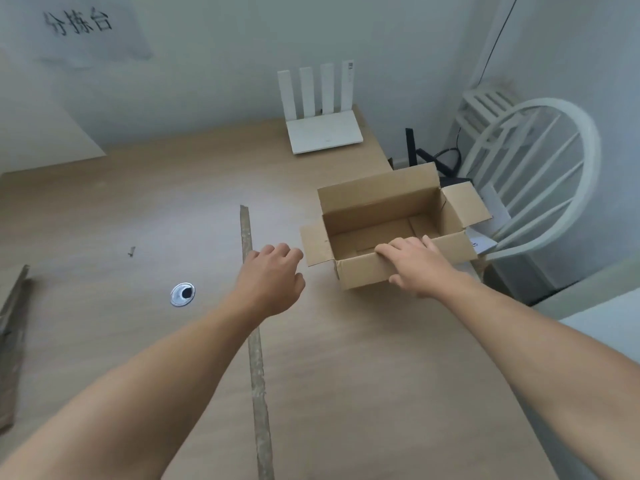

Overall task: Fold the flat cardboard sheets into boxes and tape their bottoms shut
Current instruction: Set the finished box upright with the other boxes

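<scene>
Two bare arms are reaching out over a wooden table (138,202). The right hand (415,265) is holding the near side of a brown box (377,199). Its fingers are lying over the top edge and its thumb is pressing on the outside. The left hand (273,275) is hanging in the air just beside the box's left flap. Its fingers are loosely curled and are holding nothing. It is hard to tell if a fingertip is touching the flap.

The box is sitting upright near the right edge of the table, with its open top facing up. Its far flap is standing up, and its left and right flaps are sticking out to the sides. Inside, the bottom flaps are lying flat.

A white router (322,129) with four tall sticks is standing at the far edge of the table, well apart from the box. A white chair (540,174) is standing beside the table, just past the box. A long gray strip (254,341) is running down the table, and the left arm is crossing over it. A round metal ring (182,294) with a dark hole is sitting in the table left of that arm. Some flat cardboard (12,323) is lying at the left edge. A paper sign (86,26) with dark writing is hanging on the wall
</scene>
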Action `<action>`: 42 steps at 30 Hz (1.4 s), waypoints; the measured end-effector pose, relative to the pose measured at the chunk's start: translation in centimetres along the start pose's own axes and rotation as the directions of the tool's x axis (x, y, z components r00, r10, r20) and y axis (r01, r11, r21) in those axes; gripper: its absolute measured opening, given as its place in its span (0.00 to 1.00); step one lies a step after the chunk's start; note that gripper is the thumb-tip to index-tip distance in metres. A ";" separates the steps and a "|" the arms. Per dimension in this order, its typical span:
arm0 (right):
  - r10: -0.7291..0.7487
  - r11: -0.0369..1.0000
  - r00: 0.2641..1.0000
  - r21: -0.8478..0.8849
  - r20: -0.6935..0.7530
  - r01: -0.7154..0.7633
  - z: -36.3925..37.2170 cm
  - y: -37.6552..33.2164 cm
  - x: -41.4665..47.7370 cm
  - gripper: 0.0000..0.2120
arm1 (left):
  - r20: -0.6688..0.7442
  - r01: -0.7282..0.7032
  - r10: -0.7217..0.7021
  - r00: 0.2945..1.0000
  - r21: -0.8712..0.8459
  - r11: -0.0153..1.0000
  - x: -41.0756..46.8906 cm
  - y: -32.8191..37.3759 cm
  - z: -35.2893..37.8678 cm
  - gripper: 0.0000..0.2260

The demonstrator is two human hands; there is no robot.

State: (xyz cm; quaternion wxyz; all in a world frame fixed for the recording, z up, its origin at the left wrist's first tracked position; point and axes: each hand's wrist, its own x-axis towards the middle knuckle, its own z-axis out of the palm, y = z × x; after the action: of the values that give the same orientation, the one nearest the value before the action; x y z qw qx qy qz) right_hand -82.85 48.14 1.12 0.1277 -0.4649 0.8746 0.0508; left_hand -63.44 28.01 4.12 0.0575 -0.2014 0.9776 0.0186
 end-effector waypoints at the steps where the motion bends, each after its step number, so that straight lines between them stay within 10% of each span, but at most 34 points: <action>1: -0.004 1.000 1.000 0.016 -0.002 0.005 0.0 0.6 1.0 0.25 | -0.001 0.010 -0.010 1.000 -0.010 1.000 1.1 0.2 -0.1 0.16; 23: -0.006 0.995 0.996 0.101 -0.094 0.015 -0.8 3.0 6.6 0.30 | 0.058 0.128 -0.123 0.991 -0.098 0.987 5.6 0.9 0.4 0.20; 42: 0.109 0.994 0.962 0.027 -0.250 -0.106 -3.7 -5.8 -15.8 0.15 | -0.080 0.112 -0.122 0.989 -0.118 0.987 -12.8 8.4 -4.1 0.16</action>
State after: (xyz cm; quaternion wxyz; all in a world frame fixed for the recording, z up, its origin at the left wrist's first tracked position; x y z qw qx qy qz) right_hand -70.27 56.79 9.10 0.0162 -0.4186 0.9080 -0.0073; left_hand -55.50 40.54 9.83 0.0042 -0.2619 0.9631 0.0616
